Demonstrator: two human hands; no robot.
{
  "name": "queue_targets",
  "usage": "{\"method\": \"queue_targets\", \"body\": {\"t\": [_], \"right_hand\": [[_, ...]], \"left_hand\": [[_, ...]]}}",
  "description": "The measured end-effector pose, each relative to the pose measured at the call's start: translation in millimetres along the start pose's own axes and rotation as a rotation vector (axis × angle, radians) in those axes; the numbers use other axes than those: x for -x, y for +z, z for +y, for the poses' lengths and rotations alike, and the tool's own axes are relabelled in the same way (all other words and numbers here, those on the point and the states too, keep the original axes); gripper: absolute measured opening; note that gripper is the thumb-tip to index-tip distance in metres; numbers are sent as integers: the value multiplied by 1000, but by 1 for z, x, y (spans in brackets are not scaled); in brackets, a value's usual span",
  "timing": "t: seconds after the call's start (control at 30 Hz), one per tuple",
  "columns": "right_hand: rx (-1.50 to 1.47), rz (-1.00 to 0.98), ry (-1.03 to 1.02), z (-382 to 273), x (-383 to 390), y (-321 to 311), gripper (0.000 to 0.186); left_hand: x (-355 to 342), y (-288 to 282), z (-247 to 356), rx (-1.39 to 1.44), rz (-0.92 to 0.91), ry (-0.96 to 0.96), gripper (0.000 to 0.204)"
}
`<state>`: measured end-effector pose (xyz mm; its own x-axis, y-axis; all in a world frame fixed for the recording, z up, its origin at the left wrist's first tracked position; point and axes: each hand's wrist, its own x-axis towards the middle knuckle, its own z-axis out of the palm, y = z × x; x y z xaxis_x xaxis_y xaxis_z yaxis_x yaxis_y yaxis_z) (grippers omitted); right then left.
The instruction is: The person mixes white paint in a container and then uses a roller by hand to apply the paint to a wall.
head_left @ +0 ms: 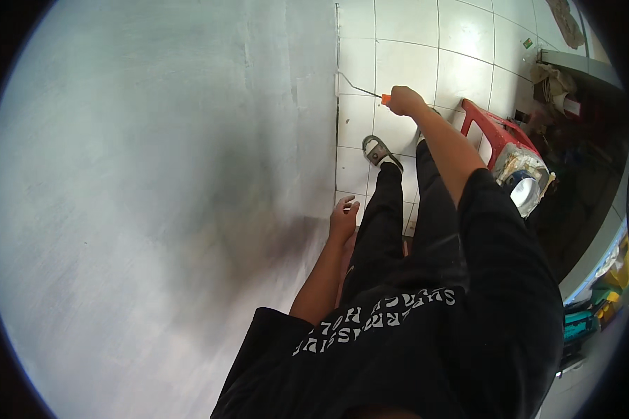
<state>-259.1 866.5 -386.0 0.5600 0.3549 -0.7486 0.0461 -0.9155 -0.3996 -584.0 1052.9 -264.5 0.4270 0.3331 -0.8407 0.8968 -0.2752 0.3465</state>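
My right hand point(404, 101) is closed around the orange handle of a small paint roller point(362, 89), held out ahead of me. Its thin metal rod runs left to a narrow whitish roller head, seen edge-on, which appears to touch the pale grey wall point(154, 126) close to the wall's lower edge. My left hand point(343, 220) hangs low beside the wall with its fingers loosely bent and apart, holding nothing. Whether it touches the wall I cannot tell.
White floor tiles point(405, 63) meet the wall along a dark line. On my right stands a red plastic stool point(493, 129), with a paint-smeared container point(521, 164) on or beside it. Further right are a dark recess with cloth-like items point(553, 87) and a teal object point(580, 325).
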Motion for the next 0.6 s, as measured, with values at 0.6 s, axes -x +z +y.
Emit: {"method": "queue_targets", "body": {"t": [0.6], "right_hand": [[6,14,-68,4,186,-128,38]], "left_hand": [[-10,-11,1,-89,37,40,39]]}}
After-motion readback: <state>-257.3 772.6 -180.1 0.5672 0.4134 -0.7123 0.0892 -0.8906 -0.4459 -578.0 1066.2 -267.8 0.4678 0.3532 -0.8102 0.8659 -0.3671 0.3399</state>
